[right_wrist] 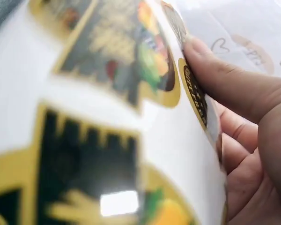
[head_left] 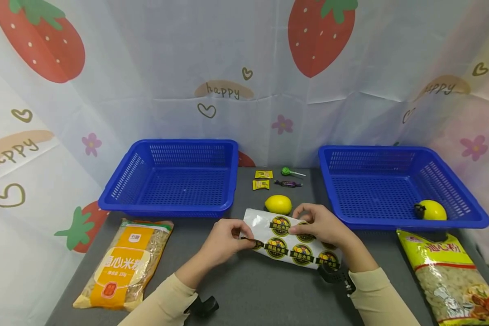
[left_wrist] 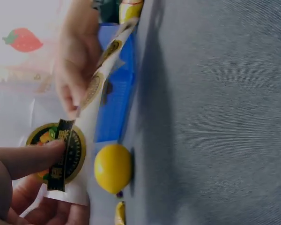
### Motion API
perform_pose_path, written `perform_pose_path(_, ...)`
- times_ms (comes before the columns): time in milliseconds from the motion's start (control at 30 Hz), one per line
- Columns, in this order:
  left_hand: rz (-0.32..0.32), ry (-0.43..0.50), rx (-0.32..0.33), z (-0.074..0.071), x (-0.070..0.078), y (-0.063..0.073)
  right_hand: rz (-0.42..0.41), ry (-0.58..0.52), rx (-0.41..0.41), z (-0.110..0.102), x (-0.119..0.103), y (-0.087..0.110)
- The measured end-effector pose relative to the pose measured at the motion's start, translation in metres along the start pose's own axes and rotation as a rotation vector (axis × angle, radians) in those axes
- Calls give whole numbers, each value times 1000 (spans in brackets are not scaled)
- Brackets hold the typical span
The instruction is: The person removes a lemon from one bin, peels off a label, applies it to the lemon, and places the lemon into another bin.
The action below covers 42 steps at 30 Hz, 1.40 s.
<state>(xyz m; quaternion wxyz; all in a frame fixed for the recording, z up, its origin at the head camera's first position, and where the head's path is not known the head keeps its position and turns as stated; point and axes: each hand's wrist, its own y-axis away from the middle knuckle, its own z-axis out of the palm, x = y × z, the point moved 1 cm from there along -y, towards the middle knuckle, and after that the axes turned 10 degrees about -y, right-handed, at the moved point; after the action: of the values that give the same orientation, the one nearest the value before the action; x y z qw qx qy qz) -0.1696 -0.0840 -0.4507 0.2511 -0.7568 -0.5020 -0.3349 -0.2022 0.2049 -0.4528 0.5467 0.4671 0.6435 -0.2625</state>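
A white sheet of round black-and-gold stickers (head_left: 293, 251) is held up off the grey table, slightly tilted. My left hand (head_left: 229, 241) pinches its left edge. In the left wrist view the left thumb (left_wrist: 33, 159) lies over one sticker's black band, with fingers behind the sheet; whether that sticker is lifting cannot be told. My right hand (head_left: 321, 225) pinches the upper edge, thumb in front and fingers behind, as the right wrist view also shows. Just behind the sheet rests a yellow lemon (head_left: 278, 204).
Blue baskets stand at left (head_left: 183, 209) and right (head_left: 391, 222); the right one holds a lemon (head_left: 433, 210) with a dark patch. Behind lie yellow-wrapped candies (head_left: 263, 174), a purple candy (head_left: 288, 184) and a green lollipop (head_left: 285, 171). Noodle bags flank, left (head_left: 122, 265) and right (head_left: 452, 280).
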Motion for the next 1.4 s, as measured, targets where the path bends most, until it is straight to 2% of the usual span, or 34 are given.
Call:
perform_pose_path(133, -7, -37, -1, -5, 7, 2, 17, 48, -11, 0, 8, -5)
perform_pose_path(233, -31, -75, 23, -6, 14, 4, 20, 100, -18, 1, 16, -11)
perform_pose_path(333, -64, -66, 36, -4, 20, 6, 16, 185, -1, 6, 22, -17)
perform_pose_path(400, -89, 19, -7, -2, 24, 6, 0, 257, 27, 12, 25, -20)
perform_pose_path(533, -172, 255, -133, 4, 28, 4, -12, 420, 130, 26, 25, -23)
perform_pose_path(600, -198, 338, -160, 5, 28, 1, 0, 486, 179, 32, 24, -24)
perform_pose_path(667, -211, 378, -160, 6, 27, -1, 9, 519, 209, 35, 22, -23)
perform_pose_path(767, -216, 403, -145, 7, 26, -4, 3, 496, 224, 34, 19, -21)
perform_pose_path(867, -218, 426, -138, 8, 23, -6, -1, 413, 243, 26, 13, -18)
perform_pose_path(1000, -217, 479, -122, 10, 21, -7, 7, 301, 324, 18, 6, -20)
perform_pose_path(1167, -219, 493, -82, 11, 19, -10, 39, 224, 391, 16, 7, -40)
perform_pose_path(1300, -218, 485, -60, 14, 18, -13, 115, 198, 379, 17, 11, -54)
perform_pose_path(1400, -216, 491, -47, 15, 18, -14, 130, 211, 365, 20, 13, -61)
